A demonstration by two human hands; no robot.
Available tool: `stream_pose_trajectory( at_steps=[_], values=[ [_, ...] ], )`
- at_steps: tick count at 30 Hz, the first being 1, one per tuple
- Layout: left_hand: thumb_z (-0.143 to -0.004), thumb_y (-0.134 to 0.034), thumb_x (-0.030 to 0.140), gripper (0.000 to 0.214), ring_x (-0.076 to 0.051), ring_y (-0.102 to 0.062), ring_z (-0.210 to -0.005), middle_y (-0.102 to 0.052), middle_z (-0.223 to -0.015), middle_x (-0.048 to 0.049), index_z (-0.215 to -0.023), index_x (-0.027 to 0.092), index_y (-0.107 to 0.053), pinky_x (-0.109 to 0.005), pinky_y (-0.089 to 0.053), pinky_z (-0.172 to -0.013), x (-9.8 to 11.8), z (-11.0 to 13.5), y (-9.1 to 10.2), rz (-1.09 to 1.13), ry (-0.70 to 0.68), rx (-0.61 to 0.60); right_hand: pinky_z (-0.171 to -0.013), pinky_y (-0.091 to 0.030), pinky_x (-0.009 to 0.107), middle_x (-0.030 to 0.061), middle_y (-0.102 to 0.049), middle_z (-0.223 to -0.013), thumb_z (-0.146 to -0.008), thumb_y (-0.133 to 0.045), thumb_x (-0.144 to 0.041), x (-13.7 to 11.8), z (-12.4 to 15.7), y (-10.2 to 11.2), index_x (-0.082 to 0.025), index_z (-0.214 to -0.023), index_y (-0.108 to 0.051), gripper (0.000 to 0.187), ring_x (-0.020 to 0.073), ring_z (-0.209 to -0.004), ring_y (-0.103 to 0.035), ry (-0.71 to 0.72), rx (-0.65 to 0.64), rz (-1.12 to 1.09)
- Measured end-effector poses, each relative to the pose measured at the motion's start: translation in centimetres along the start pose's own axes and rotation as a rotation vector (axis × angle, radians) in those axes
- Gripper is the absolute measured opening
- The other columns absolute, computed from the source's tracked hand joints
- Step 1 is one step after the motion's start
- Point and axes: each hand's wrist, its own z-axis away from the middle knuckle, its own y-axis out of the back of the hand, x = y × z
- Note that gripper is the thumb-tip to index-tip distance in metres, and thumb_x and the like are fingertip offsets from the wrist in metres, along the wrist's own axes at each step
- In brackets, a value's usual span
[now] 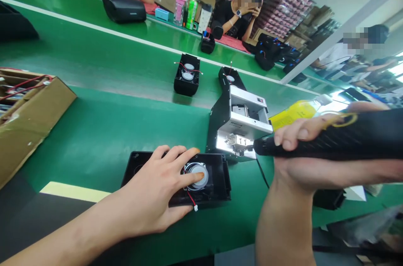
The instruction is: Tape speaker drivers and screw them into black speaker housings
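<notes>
1. Pressing flat on a black speaker housing [176, 180], the left hand [157, 192] has its fingers spread, the fingertips touching the round speaker driver [198, 175]; it pins the part rather than grips it, and its palm hides the housing's middle.
2. The right hand [302, 152] is wrapped tight around a black electric screwdriver [330, 140], whose tip points at the silver screw feeder [239, 125] just past the housing; whether tip and feeder touch is hard to make out.
3. The screwdriver's rear end runs out of the right edge.
4. The housing lies on the green tabletop [94, 131] near its front edge, a red wire [191, 198] trailing from it.
5. A cardboard box [28, 119] on the left is cut off; its contents are unclear.
6. Two more housings [187, 75] sit farther out on the belt, the second partly hidden behind the feeder.
</notes>
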Motion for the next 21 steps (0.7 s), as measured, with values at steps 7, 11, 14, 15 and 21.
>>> stream_pose_trajectory(
  at_steps=[7, 11, 14, 15, 21],
  values=[
    [-0.089, -0.071, 0.048, 0.044, -0.038, -0.049, -0.139, -0.045, -0.164, -0.005, -0.132, 0.039, -0.066, -0.061, -0.037, -0.11, 0.1, 0.0, 0.2, 0.009, 0.0, 0.016, -0.031, -0.035, 0.02, -0.0077, -0.048, -0.055, -0.093, -0.052, -0.071, 0.2, 1.0, -1.5, -0.019, -0.104, -0.061, 0.054, 0.0104, -0.036, -0.043, -0.087, 0.026, 0.028],
    [-0.09, -0.07, 0.048, 0.044, -0.039, -0.049, -0.14, -0.045, -0.165, -0.0063, -0.132, 0.039, -0.067, -0.064, -0.037, -0.111, 0.1, -0.1, 0.3, 0.011, -0.001, 0.006, -0.036, -0.04, 0.022, -0.0057, -0.046, -0.062, -0.094, -0.05, -0.069, -0.3, 1.2, -1.2, -0.019, -0.109, -0.062, 0.054, 0.0115, -0.042, -0.047, -0.142, 0.023, 0.05],
    [-0.089, -0.072, 0.049, 0.05, -0.039, -0.043, -0.146, -0.04, -0.169, -0.0075, -0.137, 0.037, -0.064, -0.064, -0.037, -0.112, 0.1, 0.2, 0.5, 0.008, -0.005, -0.009, -0.034, -0.038, 0.024, -0.0059, -0.047, -0.06, -0.088, -0.059, -0.072, -0.8, 1.6, -1.5, -0.02, -0.111, -0.064, 0.057, 0.0125, -0.04, -0.044, -0.145, 0.044, 0.092],
    [-0.088, -0.073, 0.049, 0.054, -0.04, -0.04, -0.148, -0.037, -0.17, -0.0075, -0.139, 0.037, -0.062, -0.065, -0.037, -0.113, 0.1, 0.3, 0.7, 0.003, -0.01, -0.011, -0.033, -0.038, 0.024, -0.0059, -0.048, -0.059, -0.087, -0.061, -0.073, -1.0, 1.7, -1.5, -0.02, -0.111, -0.066, 0.059, 0.0125, -0.039, -0.043, -0.147, 0.043, 0.095],
    [-0.088, -0.074, 0.05, 0.064, -0.043, -0.034, -0.153, -0.031, -0.173, -0.0087, -0.148, 0.039, -0.054, -0.073, -0.03, -0.116, -0.5, 1.9, 2.3, -0.049, -0.009, 0.003, -0.036, -0.033, 0.025, -0.0091, -0.052, -0.061, -0.072, -0.078, -0.081, -3.1, 2.4, -0.2, -0.033, -0.118, -0.07, 0.067, 0.011, -0.038, -0.036, -0.228, -0.096, 0.055]
  ],
)
